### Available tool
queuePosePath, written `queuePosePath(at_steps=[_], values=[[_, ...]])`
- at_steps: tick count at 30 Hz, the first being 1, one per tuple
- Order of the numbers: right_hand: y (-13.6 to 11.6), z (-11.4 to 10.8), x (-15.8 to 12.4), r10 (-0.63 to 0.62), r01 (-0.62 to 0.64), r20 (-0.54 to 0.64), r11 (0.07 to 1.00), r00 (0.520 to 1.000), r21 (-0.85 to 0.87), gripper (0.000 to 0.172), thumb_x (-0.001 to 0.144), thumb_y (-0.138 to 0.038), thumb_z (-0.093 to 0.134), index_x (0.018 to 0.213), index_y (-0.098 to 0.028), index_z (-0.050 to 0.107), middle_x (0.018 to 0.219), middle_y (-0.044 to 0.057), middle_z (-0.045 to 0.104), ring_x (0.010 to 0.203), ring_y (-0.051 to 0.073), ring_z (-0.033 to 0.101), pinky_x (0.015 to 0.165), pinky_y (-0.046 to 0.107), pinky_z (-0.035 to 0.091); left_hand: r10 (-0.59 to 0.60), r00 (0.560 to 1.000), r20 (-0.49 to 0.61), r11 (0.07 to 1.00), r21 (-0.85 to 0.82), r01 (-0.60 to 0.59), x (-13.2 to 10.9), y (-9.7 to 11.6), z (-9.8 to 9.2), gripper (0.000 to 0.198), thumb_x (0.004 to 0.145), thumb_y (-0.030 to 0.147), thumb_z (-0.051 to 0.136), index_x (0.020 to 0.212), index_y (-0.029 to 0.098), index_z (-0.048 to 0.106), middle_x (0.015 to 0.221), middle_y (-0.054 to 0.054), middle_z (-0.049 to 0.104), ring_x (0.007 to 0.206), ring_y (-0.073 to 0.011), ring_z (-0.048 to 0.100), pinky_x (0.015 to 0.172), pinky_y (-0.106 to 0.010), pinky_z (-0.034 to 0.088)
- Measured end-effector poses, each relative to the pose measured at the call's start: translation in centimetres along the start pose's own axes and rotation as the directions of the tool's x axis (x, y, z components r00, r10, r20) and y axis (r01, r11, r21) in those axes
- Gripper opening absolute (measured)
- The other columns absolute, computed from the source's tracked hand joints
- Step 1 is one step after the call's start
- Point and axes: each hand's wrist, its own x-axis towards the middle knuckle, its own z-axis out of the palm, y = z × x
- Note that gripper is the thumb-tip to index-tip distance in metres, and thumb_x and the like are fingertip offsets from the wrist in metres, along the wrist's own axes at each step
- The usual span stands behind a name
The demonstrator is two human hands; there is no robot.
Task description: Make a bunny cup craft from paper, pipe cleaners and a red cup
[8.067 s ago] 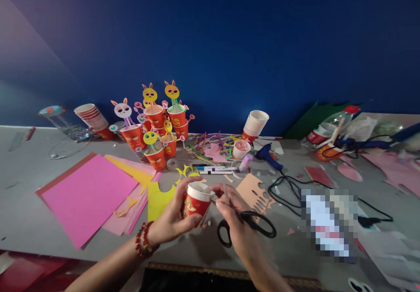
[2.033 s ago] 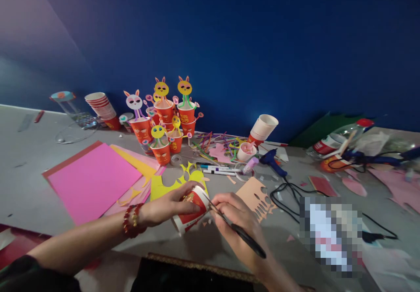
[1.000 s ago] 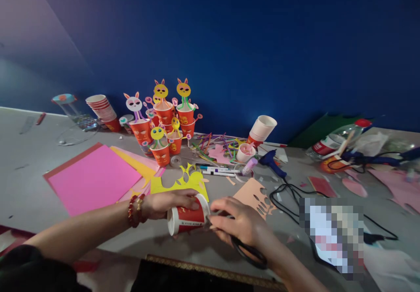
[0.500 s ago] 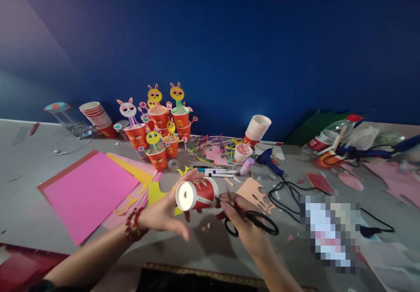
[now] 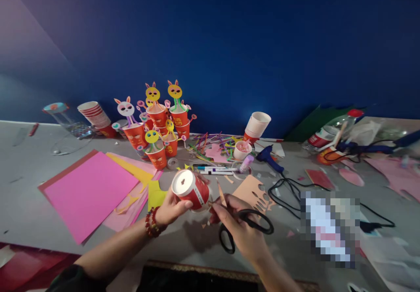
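At the craft table, seen from my remote station: the left hand is wrapped around a red paper cup, held on its side just above the tabletop with its white base turned towards the camera. A small dark hole shows in that base. The right hand is closed on a pair of black scissors, fingers through the loops, and the blades point up beside the cup's mouth end, apparently shut.

The two hands sit close together, nearly touching at the cup. The left wrist, with its beaded bracelet, is bent back, and its thumb lies across the cup wall. The right wrist is angled inward, palm partly up.

My reading is that the work goes best with a firm but light grip on the cup, since thin paper walls crush easily. The blade tip should stay clear of the left fingers.

Pink paper sheets lie to the left and a peach cut-out card just behind the scissors. Finished bunny cups stand well back near the wall.
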Motion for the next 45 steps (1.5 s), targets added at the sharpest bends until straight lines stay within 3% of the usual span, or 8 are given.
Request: queuePosePath(at_steps=[7, 13, 21, 26, 30, 35, 41, 45], values=[[-0.1, -0.4, -0.1, -0.136, 0.138, 0.025, 0.959, 0.99, -0.247, 0.029, 0.096, -0.031, 0.054, 0.07, -0.023, 0.062, 0.067, 0.0, 0.068, 0.067, 0.017, 0.067, 0.064, 0.025, 0.049, 0.019, 1.0, -0.005, 1.0, 0.02, -0.019, 0.2, -0.3, 0.4, 0.052, 0.074, 0.055, 0.075, 0.107, 0.016, 0.065, 0.098, -0.012, 0.072, 0.088, -0.0287, 0.067, 0.084, -0.042, 0.054], [-0.1, -0.7, -0.1, -0.281, 0.319, 0.157, 0.885, 0.947, -0.34, 0.022, 0.096, -0.023, 0.053, 0.076, -0.022, 0.062, 0.076, 0.001, 0.066, 0.07, 0.016, 0.062, 0.067, 0.026, 0.046, -0.022, 0.999, 0.047, 1.0, -0.013, 0.023, 0.6, 0.4, 0.7, 0.05, 0.079, 0.058, 0.069, 0.101, 0.013, 0.066, 0.098, -0.014, 0.07, 0.085, -0.0268, 0.066, 0.08, -0.04, 0.053], [-0.9, -1.4, 0.5, -0.409, 0.53, 0.356, 0.757, 0.84, -0.382, 0.014, 0.097, -0.017, 0.056, 0.091, -0.021, 0.069, 0.088, 0.004, 0.074, 0.076, 0.016, 0.069, 0.069, 0.024, 0.049, -0.115, 0.99, 0.078, 0.981, -0.145, 0.125, 0.3, -0.2, 0.3, 0.052, 0.079, 0.05, 0.074, 0.115, 0.015, 0.061, 0.089, -0.011, 0.072, 0.079, -0.026, 0.068, 0.072, -0.037, 0.055], [-1.3, -2.1, 1.0, -0.402, 0.59, 0.453, 0.687, 0.795, -0.425, 0.014, 0.094, -0.016, 0.058, 0.093, -0.021, 0.071, 0.088, 0.005, 0.075, 0.077, 0.018, 0.071, 0.067, 0.024, 0.051, -0.169, 0.984, 0.047, 0.971, -0.164, 0.175, 0.1, -0.5, 0.0, 0.053, 0.075, 0.049, 0.077, 0.113, 0.014, 0.064, 0.095, -0.012, 0.072, 0.084, -0.0267, 0.069, 0.079, -0.037, 0.054], [-1.1, -3.4, 0.8, -0.408, 0.517, 0.334, 0.772, 0.849, -0.371, 0.011, 0.094, -0.019, 0.059, 0.089, -0.022, 0.069, 0.086, 0.003, 0.073, 0.077, 0.016, 0.069, 0.069, 0.024, 0.051, -0.249, 0.968, 0.033, 0.875, -0.421, 0.24, 0.0, -0.8, 0.2, 0.049, 0.08, 0.052, 0.071, 0.108, 0.012, 0.067, 0.101, -0.015, 0.073, 0.095, -0.0308, 0.07, 0.086, -0.042, 0.054], [0.6, -3.6, 0.1, -0.267, 0.251, -0.083, 0.953, 0.96, -0.17, 0.02, 0.096, -0.034, 0.057, 0.083, -0.022, 0.068, 0.071, 0.001, 0.069, 0.066, 0.016, 0.068, 0.06, 0.023, 0.053, -0.275, 0.959, 0.074, 0.698, -0.67, 0.252, 0.0, -1.3, 0.3, 0.053, 0.079, 0.052, 0.071, 0.113, 0.012, 0.067, 0.11, -0.016, 0.073, 0.111, -0.0341, 0.066, 0.101, -0.049, 0.048], [3.2, -1.1, 0.0, -0.228, 0.205, -0.248, 0.972, 0.942, -0.114, 0.025, 0.095, -0.042, 0.058, 0.103, -0.023, 0.071, 0.077, 0.002, 0.075, 0.059, 0.017, 0.068, 0.057, 0.024, 0.057, -0.289, 0.953, 0.092, 0.587, -0.769, 0.252, 0.0, -0.7, 1.2, 0.053, 0.078, 0.045, 0.075, 0.118, 0.01, 0.066, 0.11, -0.014, 0.074, 0.105, -0.0281, 0.069, 0.096, -0.039, 0.051], [4.4, -0.2, 0.1, -0.336, 0.253, -0.246, 0.915, 0.909, -0.313, 0.027, 0.098, -0.036, 0.054, 0.117, -0.025, 0.068, 0.093, 0.005, 0.077, 0.064, 0.017, 0.07, 0.064, 0.025, 0.059, -0.382, 0.914, 0.139, 0.51, -0.793, 0.334, 0.0, -0.8, 2.1, 0.051, 0.08, 0.048, 0.074, 0.114, 0.011, 0.068, 0.107, -0.012, 0.076, 0.099, -0.024, 0.071, 0.093, -0.033, 0.051]])
